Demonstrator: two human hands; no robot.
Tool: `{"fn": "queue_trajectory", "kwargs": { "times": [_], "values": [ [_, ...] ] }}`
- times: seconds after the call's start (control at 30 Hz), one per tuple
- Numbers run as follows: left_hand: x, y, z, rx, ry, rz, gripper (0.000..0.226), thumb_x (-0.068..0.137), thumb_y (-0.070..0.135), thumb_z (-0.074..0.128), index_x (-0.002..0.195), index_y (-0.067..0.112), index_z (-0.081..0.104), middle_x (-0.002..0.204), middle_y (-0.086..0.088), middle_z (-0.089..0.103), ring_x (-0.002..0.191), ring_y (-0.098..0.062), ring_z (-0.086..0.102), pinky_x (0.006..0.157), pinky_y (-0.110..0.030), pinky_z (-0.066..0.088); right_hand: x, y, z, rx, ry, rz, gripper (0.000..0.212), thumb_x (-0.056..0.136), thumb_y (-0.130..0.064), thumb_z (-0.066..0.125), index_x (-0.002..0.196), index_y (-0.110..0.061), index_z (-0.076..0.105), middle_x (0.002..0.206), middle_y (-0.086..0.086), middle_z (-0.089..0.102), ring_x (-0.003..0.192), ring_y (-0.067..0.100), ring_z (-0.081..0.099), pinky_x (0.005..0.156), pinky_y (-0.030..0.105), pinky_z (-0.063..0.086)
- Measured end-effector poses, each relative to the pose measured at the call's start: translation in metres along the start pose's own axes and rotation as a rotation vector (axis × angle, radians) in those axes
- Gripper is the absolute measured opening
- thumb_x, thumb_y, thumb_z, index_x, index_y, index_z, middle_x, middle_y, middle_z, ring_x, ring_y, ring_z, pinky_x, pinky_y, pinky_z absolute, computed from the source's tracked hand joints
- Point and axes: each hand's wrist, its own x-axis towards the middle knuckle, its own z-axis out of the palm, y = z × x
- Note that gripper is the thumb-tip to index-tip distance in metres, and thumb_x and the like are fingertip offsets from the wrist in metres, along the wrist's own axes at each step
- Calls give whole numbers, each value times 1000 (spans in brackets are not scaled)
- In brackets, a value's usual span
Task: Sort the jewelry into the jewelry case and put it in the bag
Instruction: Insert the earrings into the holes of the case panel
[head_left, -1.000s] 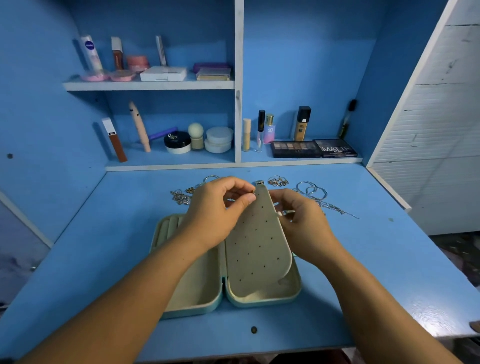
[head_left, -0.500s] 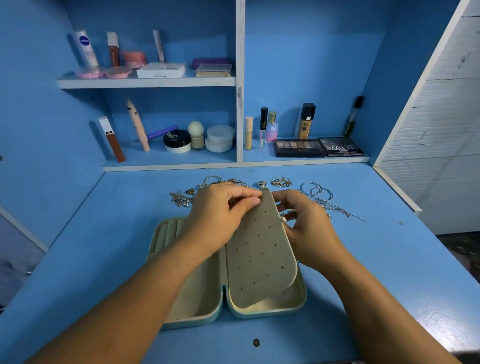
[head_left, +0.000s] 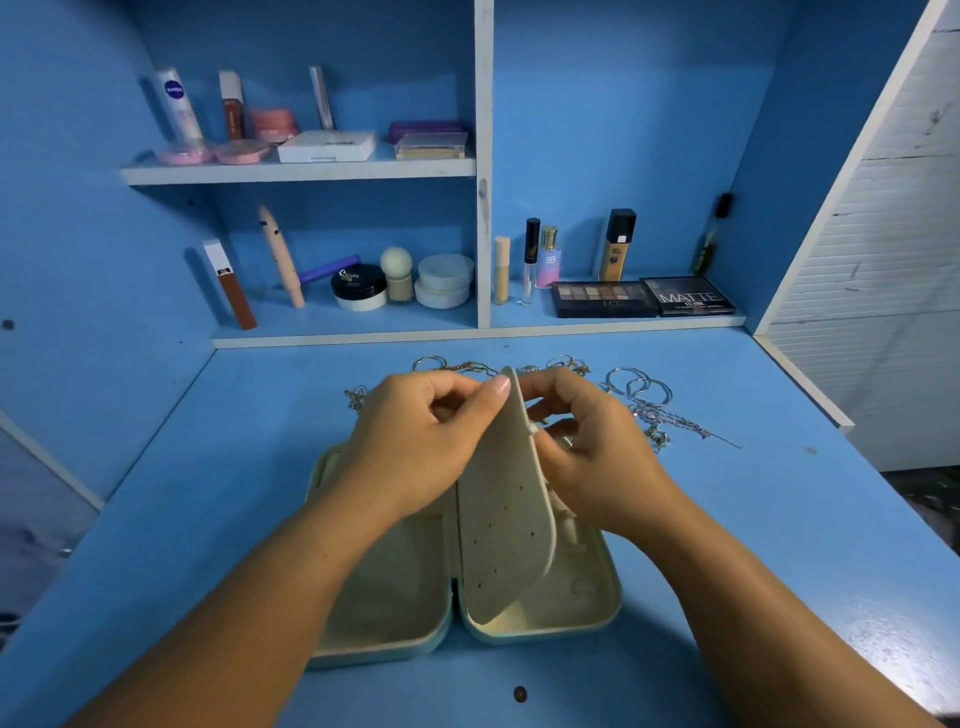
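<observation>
Shelving (head_left: 296, 171) at far left, blue with white edges, crowded with cosmetics: up top a white tube (head_left: 174, 104) marked NIVEA and a flat white box (head_left: 327, 145); below, a leaning peach stick (head_left: 280, 254), a black-lidded jar (head_left: 358, 287) and round white jars (head_left: 444, 280).

Lower down, on the blue table (head_left: 182, 493), thin chains (head_left: 356, 397) in a tangle, partly hidden behind the left hand (head_left: 415, 447). Nearer the camera, the open jewelry case (head_left: 384, 597), both halves flat on the table: matte cream lining, rounded corners, pale green shell.

Left hand over the left half, thumb and forefinger pinched on the top edge of the perforated flap (head_left: 498, 519). Flap stiff and cream, dotted with small holes, raised steeply from the hinge line between the halves.

Right hand (head_left: 597, 457) just behind the flap, fingers curled toward its back face. Cannot tell whether pinching anything there, with the fingertips partly screened by the flap.

Above, on the low shelf, a pink-and-blue bottle (head_left: 549, 257) lettered SB and a tan bottle (head_left: 615, 244) with a black cap. On the table beyond the right hand, silver hoops (head_left: 639, 387) overlapping, then a long fine chain (head_left: 691, 428) trailing rightward.

Back on the shelf, two dark palettes side by side, the right palette (head_left: 688, 296) reading MATTE.

White slatted wall (head_left: 883, 312) at far right.
</observation>
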Motion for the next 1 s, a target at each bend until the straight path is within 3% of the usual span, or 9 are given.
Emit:
{"fn": "queue_trajectory", "kwargs": {
  "times": [0.1, 0.27, 0.37, 0.47, 0.53, 0.63, 0.73, 0.9, 1.0],
  "values": [
    [1, 3, -15, -158, -61, -126, 47, 68, 64, 62, 86, 23, 77, 81, 9, 75, 82, -6, 71, 82, -34, 58, 6, -8, 8, -24, -30, -42, 19, 86, -36, 61, 104, -38, 59, 104, -19, 63, 97, 2, 58, 82, 30, 51],
    [-4, -7, -35, -359, -124, -247, 32, 75, 40, 70, 91, 13, 76, 87, -7, 76, 86, -18, 73, 75, -27, 57, 9, -15, 21, -157, -98, -28, 27, 87, -43, 61, 112, -35, 60, 110, -16, 58, 98, -2, 52, 81, 16, 41],
    [-10, -15, -39, -527, -101, -334, 19, 88, 22, 64, 81, 10, 77, 79, -7, 74, 72, -14, 69, 62, -22, 54, 1, -10, 17, -421, -154, 2, 34, 88, -44, 58, 120, -32, 59, 120, -11, 54, 110, 10, 48, 89, 25, 39],
    [-14, -23, -40, -566, -62, -383, 23, 90, 24, 60, 80, 10, 75, 72, -4, 70, 64, -13, 66, 55, -22, 50, -12, -4, 12, -700, -232, -12, 35, 88, -43, 55, 122, -34, 56, 128, -11, 49, 117, 16, 40, 99, 35, 33],
    [-16, -27, -40, -534, -44, -411, 25, 90, 29, 59, 80, 11, 73, 68, -4, 68, 61, -15, 64, 54, -26, 47, -20, -1, 13, -696, -281, -29, 36, 87, -46, 55, 122, -35, 56, 129, -11, 49, 119, 16, 39, 102, 35, 31],
    [-15, -30, -37, -568, -27, -406, 28, 86, 33, 62, 85, 8, 74, 75, -9, 69, 71, -24, 63, 67, -32, 47, -27, 4, 16, -684, -299, -80, 40, 90, -48, 51, 126, -32, 53, 130, -10, 49, 122, 16, 39, 105, 36, 33],
    [-15, -30, -32, -592, 1, -379, 30, 91, 29, 56, 89, 3, 72, 77, -12, 68, 72, -23, 63, 66, -31, 48, -34, 9, 15, -651, -303, -138, 38, 92, -45, 49, 126, -30, 55, 129, -9, 52, 120, 16, 41, 104, 34, 37],
    [-16, -29, -28, -554, 22, -325, 30, 93, 28, 53, 80, 10, 73, 75, -10, 72, 67, -19, 67, 61, -29, 50, -26, 18, -8, -528, -269, -138, 26, 91, -19, 56, 115, -23, 65, 117, -7, 60, 110, 9, 51, 92, 9, 32],
    [-17, -30, -27, -546, 25, -326, 31, 93, 31, 53, 80, 11, 74, 76, -10, 72, 70, -20, 67, 66, -32, 49, 1, 31, -28, -599, -140, -87, 26, 91, -10, 56, 113, -16, 67, 112, 2, 63, 106, 20, 55, 87, 21, 39]
  ]
}}
